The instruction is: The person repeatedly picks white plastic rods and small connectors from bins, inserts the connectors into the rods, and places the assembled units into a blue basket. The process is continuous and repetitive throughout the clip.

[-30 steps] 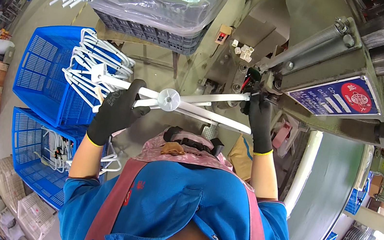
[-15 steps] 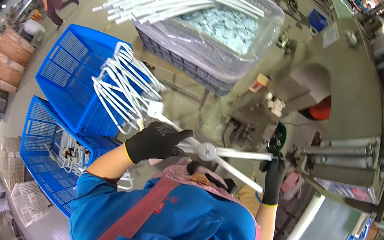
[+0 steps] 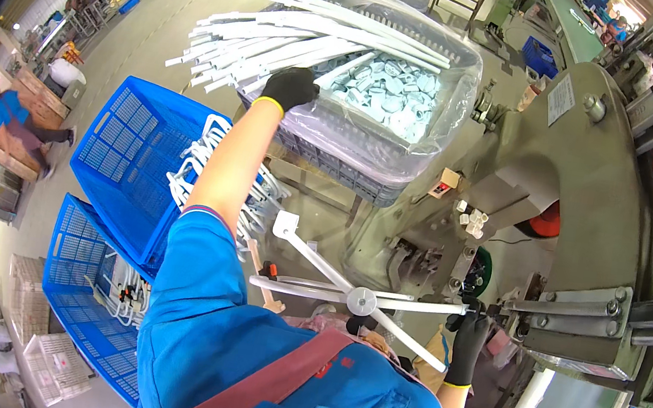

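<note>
My left hand (image 3: 291, 89), in a black glove, reaches out to the near edge of the plastic-lined crate (image 3: 335, 143). Its fingers are closed round the near end of a white tube (image 3: 347, 69) that slants over pale round discs (image 3: 392, 92). A pile of long white tubes (image 3: 258, 37) lies across the crate's left side. In front of my body, a frame of crossed white tubes (image 3: 322, 267) with a round hub is held by my right hand (image 3: 467, 341), also black-gloved, closed at the end of one tube. The frame's left end hangs free of either hand.
Right of the crate stands a large green-grey machine (image 3: 596, 183) with metal bars sticking out toward my right hand. Two blue crates (image 3: 130, 143) on the left hold bent white tube parts (image 3: 205, 145). A person (image 3: 17, 119) walks at far left. Small white blocks (image 3: 472, 220) lie by the machine.
My left hand has left the crossed tube frame and gone up and forward to the tubes in the lined crate. My right hand still holds the frame. The walking person now appears lower and farther left.
</note>
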A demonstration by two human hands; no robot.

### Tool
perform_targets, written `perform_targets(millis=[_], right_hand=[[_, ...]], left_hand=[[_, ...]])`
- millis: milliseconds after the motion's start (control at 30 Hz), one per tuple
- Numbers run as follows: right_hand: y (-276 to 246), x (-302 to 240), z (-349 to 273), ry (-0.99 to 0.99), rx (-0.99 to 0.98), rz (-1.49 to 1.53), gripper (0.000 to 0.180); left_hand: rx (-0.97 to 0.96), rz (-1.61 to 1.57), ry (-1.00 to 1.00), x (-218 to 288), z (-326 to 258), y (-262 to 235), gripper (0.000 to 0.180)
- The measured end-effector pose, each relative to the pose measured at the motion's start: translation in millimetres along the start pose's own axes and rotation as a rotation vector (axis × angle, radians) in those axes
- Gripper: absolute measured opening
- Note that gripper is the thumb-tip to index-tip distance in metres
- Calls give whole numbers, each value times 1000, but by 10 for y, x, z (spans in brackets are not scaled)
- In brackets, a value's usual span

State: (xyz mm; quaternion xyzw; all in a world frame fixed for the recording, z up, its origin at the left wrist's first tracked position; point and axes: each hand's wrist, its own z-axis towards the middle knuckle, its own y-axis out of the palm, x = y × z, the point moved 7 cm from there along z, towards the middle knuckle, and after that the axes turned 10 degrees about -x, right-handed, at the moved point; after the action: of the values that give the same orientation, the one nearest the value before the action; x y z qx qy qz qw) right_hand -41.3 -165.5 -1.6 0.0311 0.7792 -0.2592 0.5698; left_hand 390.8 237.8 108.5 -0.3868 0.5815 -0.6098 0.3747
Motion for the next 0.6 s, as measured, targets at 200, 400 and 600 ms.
perform_targets(millis=[200, 400, 600], right_hand=[[-11, 69, -9, -68, -7, 27, 26], [-23, -583, -605, -250, 133, -163, 18], [1011, -1583, -954, -533, -544, -42, 36]], left_hand=[[-447, -1437, -48, 132, -1147, -92, 35], [-424, -1912, 16, 988, -2639, -25, 40], [-331, -1781, 318, 1936, -2802, -167, 42]])
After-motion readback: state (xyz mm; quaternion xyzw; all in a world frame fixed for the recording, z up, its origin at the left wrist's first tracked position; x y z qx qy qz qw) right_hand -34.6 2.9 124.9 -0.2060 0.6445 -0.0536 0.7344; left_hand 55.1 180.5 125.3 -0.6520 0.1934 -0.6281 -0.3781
